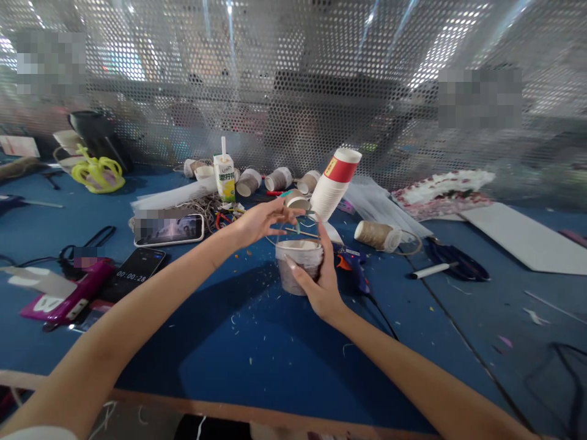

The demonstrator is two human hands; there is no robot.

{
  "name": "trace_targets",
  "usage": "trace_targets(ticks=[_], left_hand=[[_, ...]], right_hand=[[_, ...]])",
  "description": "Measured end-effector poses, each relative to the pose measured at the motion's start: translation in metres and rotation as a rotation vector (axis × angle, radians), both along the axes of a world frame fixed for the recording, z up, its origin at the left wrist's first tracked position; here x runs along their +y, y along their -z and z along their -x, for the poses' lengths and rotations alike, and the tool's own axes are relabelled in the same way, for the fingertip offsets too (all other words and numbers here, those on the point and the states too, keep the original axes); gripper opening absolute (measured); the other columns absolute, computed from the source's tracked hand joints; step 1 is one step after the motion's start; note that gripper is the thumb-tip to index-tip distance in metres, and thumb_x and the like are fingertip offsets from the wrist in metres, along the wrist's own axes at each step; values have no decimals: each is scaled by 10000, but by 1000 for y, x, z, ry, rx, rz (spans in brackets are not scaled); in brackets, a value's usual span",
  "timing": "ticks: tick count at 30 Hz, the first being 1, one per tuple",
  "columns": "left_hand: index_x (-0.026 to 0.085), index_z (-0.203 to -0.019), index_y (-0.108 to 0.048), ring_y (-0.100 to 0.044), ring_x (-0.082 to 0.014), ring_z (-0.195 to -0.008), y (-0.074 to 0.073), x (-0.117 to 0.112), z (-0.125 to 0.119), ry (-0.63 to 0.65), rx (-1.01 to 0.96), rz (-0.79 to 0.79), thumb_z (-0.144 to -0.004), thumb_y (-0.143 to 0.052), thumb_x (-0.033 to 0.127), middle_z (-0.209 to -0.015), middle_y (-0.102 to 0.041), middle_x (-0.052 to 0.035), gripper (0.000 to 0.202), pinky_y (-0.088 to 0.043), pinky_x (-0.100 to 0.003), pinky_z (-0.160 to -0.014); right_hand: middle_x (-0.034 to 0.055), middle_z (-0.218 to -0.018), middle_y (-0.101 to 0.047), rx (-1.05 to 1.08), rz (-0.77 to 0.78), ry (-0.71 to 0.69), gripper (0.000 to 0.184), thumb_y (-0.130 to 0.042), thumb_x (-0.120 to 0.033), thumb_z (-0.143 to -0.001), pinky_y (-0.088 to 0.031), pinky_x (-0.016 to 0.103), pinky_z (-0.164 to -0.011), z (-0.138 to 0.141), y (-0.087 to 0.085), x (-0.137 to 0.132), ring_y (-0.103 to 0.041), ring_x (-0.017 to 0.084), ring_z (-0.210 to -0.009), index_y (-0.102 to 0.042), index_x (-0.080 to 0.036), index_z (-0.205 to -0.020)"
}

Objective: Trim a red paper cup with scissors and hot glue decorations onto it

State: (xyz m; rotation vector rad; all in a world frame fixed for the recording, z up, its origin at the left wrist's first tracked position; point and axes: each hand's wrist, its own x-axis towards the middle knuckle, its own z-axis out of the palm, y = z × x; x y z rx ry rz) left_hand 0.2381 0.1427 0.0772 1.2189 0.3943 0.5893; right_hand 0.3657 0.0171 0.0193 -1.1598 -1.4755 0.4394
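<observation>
cup (306, 253) in right hand (324, 287) — above table (257, 360)

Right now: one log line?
right hand: holds wrapped cup | left hand: fingers just above cup rim, grip unclear | nearby: tilted paper-cup stack, twine spool

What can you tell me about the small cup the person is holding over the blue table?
The cup is small, round and open-topped. It is pale grey-white, with a mottled, rough-looking wrap around its wall and a lighter rim, and it looks like paper. It is upright, lifted clear of the blue table. The right hand grips its side, thumb in front. The left hand pinches a thin strand just above its mouth; what that strand is stays unclear.
</observation>
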Motion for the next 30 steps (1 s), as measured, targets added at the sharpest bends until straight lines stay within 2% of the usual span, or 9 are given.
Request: trace_targets(ticks=[2,5,8,10,12,18,23,26,30], left_hand=[[150,-673,-576,-476,-259,-1107,9,-5,-8,-27,-109,29,-853,-365,481,-1072,-635,-96,431,-373,-421,-909],[151,-878,-611,-431,-284,-1184,19,-18,-18,-25,-187,-19,-848,-349,536,-1188,-590,-106,467,-355,-432,-945],[175,-1066,-569,-411,-277,-1221,23,-30,-24,-57,-234,-135,-836,-319,600,-1306,-510,-90,544,-327,-416,-996],[177,-1130,-534,-422,-260,-1218,24,-33,-25,-101,-219,-241,-831,-293,626,-1336,-482,-93,591,-296,-391,-1032],[171,-1147,-525,-426,-257,-1218,23,-33,-24,-116,-181,-308,-829,-281,636,-1340,-478,-101,614,-268,-382,-1054],[203,-1240,-464,-332,-247,-1295,23,-26,-17,-46,-16,-418,-852,-265,603,-1372,-446,-75,591,-203,-393,-1085],[200,-1175,-533,-359,-280,-1272,24,-18,-15,0,-25,-335,-840,-203,629,-1372,-443,-92,636,-307,-428,-1014],[173,-1107,-573,-403,-272,-1233,24,-12,-13,-75,-56,-280,-861,-284,543,-1289,-526,-111,530,-352,-418,-963],[159,-1029,-610,-482,-267,-1158,22,-7,-9,-170,-70,-321,-848,-414,448,-1218,-577,-118,393,-378,-408,-918]], right_hand=[[55,-1369,-330,79,-36,5,739,-536,-363,-801,-406,453,-967,0,-2,1,-466,235,-1146,-103,-353,-1399],[59,-1322,-378,102,-78,70,762,-547,-355,-800,-412,458,-962,0,-3,2,-493,225,-1116,-79,-356,-1401],[61,-1399,-275,41,-67,122,769,-575,-362,-783,-367,495,-995,0,-1,2,-422,248,-1195,-113,-355,-1397],[60,-1425,-225,10,-67,139,766,-579,-368,-781,-338,508,-1014,0,1,2,-375,257,-1233,-122,-352,-1396],[68,-1412,-238,-2,-71,151,773,-579,-364,-779,-335,509,-1015,1,2,1,-377,256,-1227,-116,-349,-1398],[73,-1372,-280,-53,-42,171,761,-575,-359,-776,-327,521,-1012,-1,-1,0,-389,258,-1196,-135,-344,-1397],[76,-1336,-321,-37,-29,148,782,-599,-372,-756,-346,522,-995,-3,-3,1,-412,257,-1163,-150,-343,-1395],[87,-1295,-348,0,-30,120,844,-625,-372,-731,-351,514,-995,-1,-2,2,-423,256,-1160,-113,-328,-1401],[102,-1256,-372,57,0,104,930,-670,-365,-689,-382,487,-981,1,1,4,-456,246,-1140,-76,-302,-1401]])
